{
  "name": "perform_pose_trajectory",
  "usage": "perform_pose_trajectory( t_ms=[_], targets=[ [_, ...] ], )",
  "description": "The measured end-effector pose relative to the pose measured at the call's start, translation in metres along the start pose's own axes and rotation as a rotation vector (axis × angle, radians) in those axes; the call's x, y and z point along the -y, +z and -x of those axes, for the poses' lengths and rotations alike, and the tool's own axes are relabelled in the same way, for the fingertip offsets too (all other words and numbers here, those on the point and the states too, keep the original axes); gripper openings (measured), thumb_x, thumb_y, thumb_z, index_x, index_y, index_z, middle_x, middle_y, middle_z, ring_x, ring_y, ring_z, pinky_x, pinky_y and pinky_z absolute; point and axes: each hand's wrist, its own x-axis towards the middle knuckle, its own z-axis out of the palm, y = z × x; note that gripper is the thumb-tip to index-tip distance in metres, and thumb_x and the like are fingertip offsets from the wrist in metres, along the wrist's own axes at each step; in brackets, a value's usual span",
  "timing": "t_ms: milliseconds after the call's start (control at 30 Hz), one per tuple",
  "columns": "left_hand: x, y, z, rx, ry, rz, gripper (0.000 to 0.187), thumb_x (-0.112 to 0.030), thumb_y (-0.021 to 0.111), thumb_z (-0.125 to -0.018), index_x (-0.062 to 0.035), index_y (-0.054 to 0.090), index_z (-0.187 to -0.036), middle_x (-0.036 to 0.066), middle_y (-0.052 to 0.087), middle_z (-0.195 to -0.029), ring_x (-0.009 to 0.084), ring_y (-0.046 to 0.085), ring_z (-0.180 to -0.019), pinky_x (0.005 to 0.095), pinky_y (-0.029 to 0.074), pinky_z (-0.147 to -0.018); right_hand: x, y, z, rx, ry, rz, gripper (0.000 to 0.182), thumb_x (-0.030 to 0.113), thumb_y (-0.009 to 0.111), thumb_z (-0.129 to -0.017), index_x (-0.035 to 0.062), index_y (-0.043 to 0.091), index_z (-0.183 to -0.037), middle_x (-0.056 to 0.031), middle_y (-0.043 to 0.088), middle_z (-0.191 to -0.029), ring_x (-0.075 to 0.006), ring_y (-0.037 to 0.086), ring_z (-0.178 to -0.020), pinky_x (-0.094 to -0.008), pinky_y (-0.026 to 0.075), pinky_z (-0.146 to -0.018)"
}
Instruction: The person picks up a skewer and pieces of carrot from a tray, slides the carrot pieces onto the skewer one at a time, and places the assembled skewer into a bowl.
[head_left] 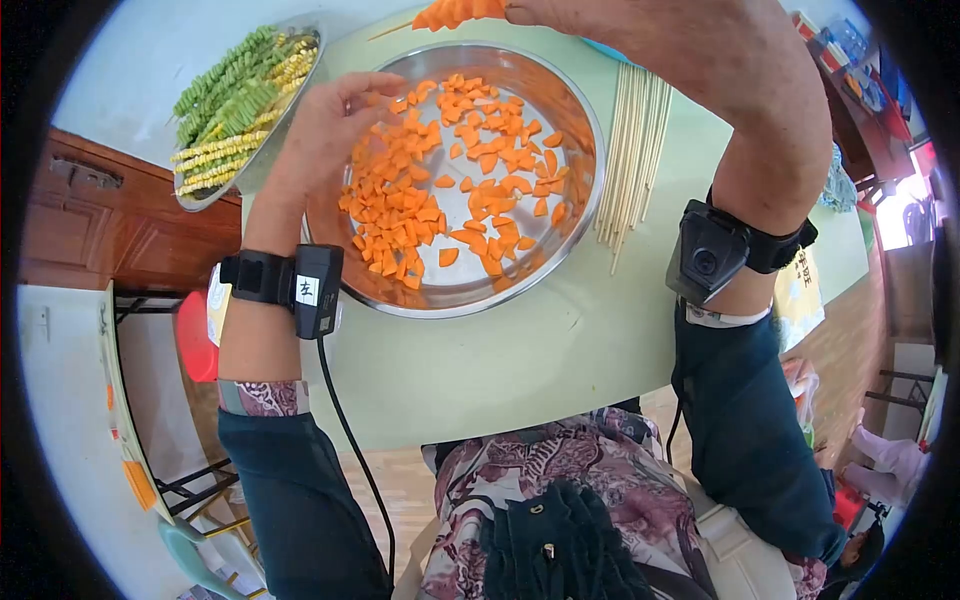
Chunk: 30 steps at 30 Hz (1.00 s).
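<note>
orange carrot pieces lie scattered in a steel basin at upper centre, thickest along its left side, with bare metal showing through the middle. the left hand is over the basin's upper left rim, fingers loosely bent above the pieces; i cannot tell whether a piece is pinched between them. at the top edge of the frame, the right hand grips the right end of a carrot skewer, whose bare pointed tip sticks out to the left; most of that hand's fingers are cut off by the frame.

just right of the basin, a loose row of bare wooden sticks lies on the pale green table, and a bit of something blue shows near their upper ends. at upper left, an oval metal tray holds finished skewers of green pieces and yellow pieces. each forearm wears a black strapped device.
</note>
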Motion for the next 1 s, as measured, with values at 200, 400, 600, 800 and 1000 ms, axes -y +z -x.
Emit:
perform_pose_trajectory(
  t_ms=[200, 400, 600, 800, 1000],
  targets=[
    [0.004, 0.0, 0.0, 0.027, 0.291, -0.387, 0.021, 0.003, 0.062, -0.077, -0.0027, 0.067, -0.097, 0.005, 0.065, -0.095, 0.0142, 0.06, -0.083, 0.0256, 0.049, -0.07, 0.001, 0.001, -0.012, 0.176, 0.186, -0.034, 0.023, 0.017, 0.072, -0.079, -0.0044, 0.069, -0.086, -0.0149, 0.065, -0.063, -0.0184, 0.06, -0.05, -0.027, 0.049, -0.05],
    [-0.004, 0.015, 0.008, 0.334, 0.14, -0.539, 0.015, 0.002, 0.068, -0.071, -0.0006, 0.066, -0.085, 0.006, 0.06, -0.075, 0.0173, 0.057, -0.073, 0.0295, 0.046, -0.066, 0.001, 0.001, -0.016, 0.163, 0.144, -0.011, 0.025, 0.02, 0.071, -0.08, -0.0039, 0.069, -0.086, -0.0146, 0.066, -0.064, -0.019, 0.061, -0.052, -0.0281, 0.05, -0.051],
    [0.0, 0.023, 0.005, 0.319, 0.112, -0.587, 0.014, -0.001, 0.069, -0.068, -0.0006, 0.065, -0.082, 0.007, 0.06, -0.075, 0.0192, 0.058, -0.071, 0.0305, 0.047, -0.065, 0.002, 0.002, -0.012, 0.203, 0.145, -0.058, 0.025, 0.021, 0.071, -0.08, -0.003, 0.069, -0.085, -0.015, 0.065, -0.065, -0.0223, 0.062, -0.055, -0.0306, 0.05, -0.054],
    [-0.001, 0.011, 0.005, 0.16, 0.042, -0.333, 0.01, -0.005, 0.067, -0.075, -0.0023, 0.065, -0.084, 0.006, 0.064, -0.082, 0.0166, 0.059, -0.07, 0.0281, 0.048, -0.064, -0.005, 0.006, -0.007, 0.049, 0.009, -0.019, 0.022, 0.018, 0.069, -0.08, -0.0032, 0.067, -0.084, -0.017, 0.064, -0.066, -0.0264, 0.061, -0.055, -0.033, 0.049, -0.054],
    [-0.007, -0.015, 0.001, -0.089, -0.109, 0.511, 0.017, -0.007, 0.063, -0.085, -0.0009, 0.061, -0.101, 0.01, 0.066, -0.095, 0.0169, 0.066, -0.081, 0.0237, 0.054, -0.063, 0.006, -0.002, -0.018, 0.27, 0.213, 0.075, 0.022, 0.016, 0.068, -0.08, -0.0036, 0.066, -0.088, -0.0176, 0.065, -0.068, -0.0282, 0.063, -0.059, -0.0341, 0.049, -0.056]
  ],
)
